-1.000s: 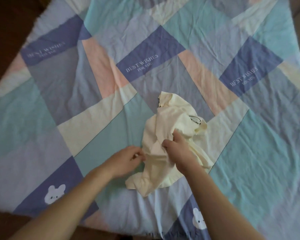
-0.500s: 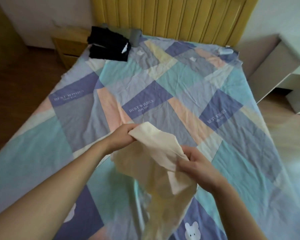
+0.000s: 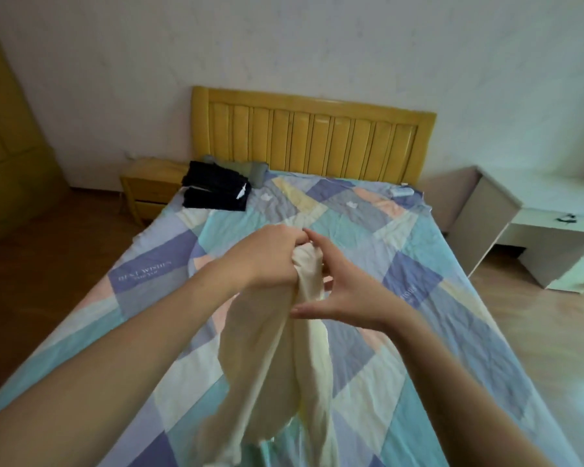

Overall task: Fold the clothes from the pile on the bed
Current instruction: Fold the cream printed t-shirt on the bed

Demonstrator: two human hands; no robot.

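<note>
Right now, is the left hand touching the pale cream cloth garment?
Touching. The head view shows the left hand gripping the bunched top of the pale cream cloth garment.

Soft cloth and glossy wood

The garment [image 3: 277, 358] is hanging as thin, matt cream cloth, falling in soft folds where the left hand [image 3: 267, 261] is gripping it and the right hand [image 3: 338, 291] is touching it. The bedcover [image 3: 435, 332] is lying as matt, lightly creased patchwork cloth. The headboard [image 3: 312, 143] is showing yellow wood with a smooth, glossy finish, and the nightstand [image 3: 149, 193] is looking like the same wood, duller. The dark clothes [image 3: 216, 190] are sitting as matt black fabric. The wall [image 3: 317, 45] is looking matt and slightly rough, the floor [image 3: 547, 332] smooth wood with a faint sheen, and the desk [image 3: 536, 224] smooth, matt white.
</note>
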